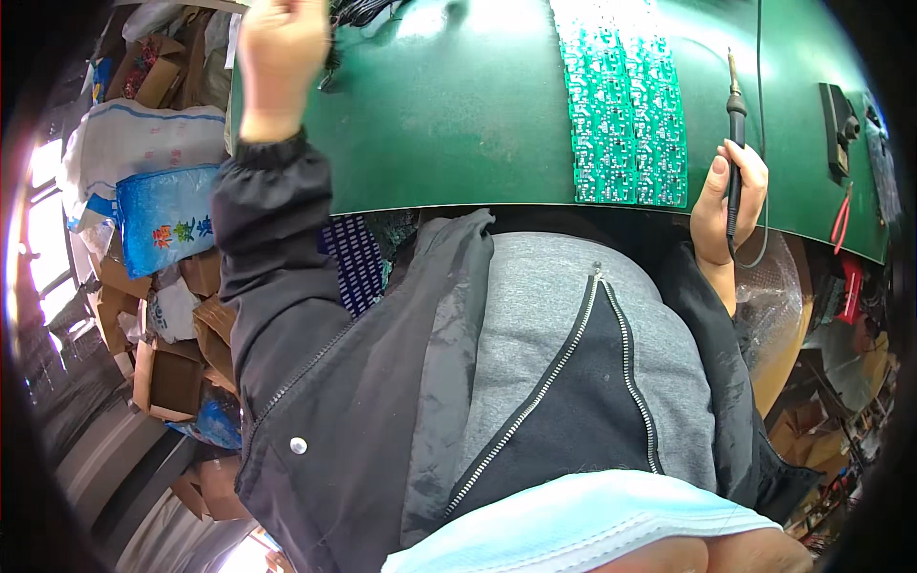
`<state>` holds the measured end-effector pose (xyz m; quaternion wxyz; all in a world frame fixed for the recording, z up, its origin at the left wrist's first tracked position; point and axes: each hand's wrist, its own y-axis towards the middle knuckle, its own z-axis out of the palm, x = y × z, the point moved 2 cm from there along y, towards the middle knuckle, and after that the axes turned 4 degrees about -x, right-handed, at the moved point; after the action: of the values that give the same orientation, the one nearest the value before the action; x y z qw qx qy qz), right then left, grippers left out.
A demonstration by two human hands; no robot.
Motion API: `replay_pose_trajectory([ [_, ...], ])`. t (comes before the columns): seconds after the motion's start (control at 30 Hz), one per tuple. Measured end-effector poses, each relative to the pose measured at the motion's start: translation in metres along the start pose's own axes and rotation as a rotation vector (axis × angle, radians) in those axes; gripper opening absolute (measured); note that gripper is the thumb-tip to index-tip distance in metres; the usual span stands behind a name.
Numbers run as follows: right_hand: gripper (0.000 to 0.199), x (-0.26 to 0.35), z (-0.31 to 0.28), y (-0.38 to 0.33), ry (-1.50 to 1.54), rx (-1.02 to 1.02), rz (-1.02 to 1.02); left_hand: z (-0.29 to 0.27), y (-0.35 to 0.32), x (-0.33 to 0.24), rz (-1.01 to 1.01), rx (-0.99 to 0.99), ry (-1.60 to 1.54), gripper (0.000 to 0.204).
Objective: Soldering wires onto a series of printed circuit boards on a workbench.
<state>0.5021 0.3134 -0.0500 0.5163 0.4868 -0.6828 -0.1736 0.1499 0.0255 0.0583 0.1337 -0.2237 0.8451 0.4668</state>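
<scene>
My right hand (734, 196) is wrapped round the black handle of a soldering iron (735, 124), held upright at the table's front edge with its metal tip pointing to the far side. Left of it, two strips of green circuit boards (626, 115) lie side by side on the green tabletop (449, 115), reaching its front edge. At the far left, my left hand (282, 62) is raised over the table's corner. It is blurred, and the upper edge of the picture cuts off its fingers. Thin black wires (358, 11) lie just beside it.
On the right of the table are a black block-shaped stand (839, 129) and red-handled pliers (842, 220) at the edge. The iron's black cord (760, 86) runs across the tabletop. Cardboard boxes (170, 380) and a white sack (143, 143) crowd the left side.
</scene>
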Motion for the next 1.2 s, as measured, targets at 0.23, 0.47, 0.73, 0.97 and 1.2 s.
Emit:
replay_pose_trajectory([
  [0.23,0.021,-0.004,-0.001,-0.003,-0.015,0.004,0.016,0.048,-0.024,-0.063,0.206,0.223,0.048,0.01],
  [0.47,0.023,-0.01,0.001,0.001,-0.017,-0.025,-0.021,0.101,-0.101,-0.1,-0.061,0.512,-0.204,0.015],
  [0.73,0.023,-0.005,0.0,0.0,-0.034,-0.02,-0.09,0.099,-0.098,-0.114,-0.28,0.483,-0.256,0.014],
  [0.97,0.018,0.038,-0.001,0.016,0.341,0.006,0.144,0.085,-0.112,-0.126,-0.457,0.619,-0.375,0.015],
  [1.2,0.037,0.088,0.039,0.026,0.438,0.341,-0.008,0.089,-0.118,-0.128,-0.465,0.63,-0.564,0.016],
])
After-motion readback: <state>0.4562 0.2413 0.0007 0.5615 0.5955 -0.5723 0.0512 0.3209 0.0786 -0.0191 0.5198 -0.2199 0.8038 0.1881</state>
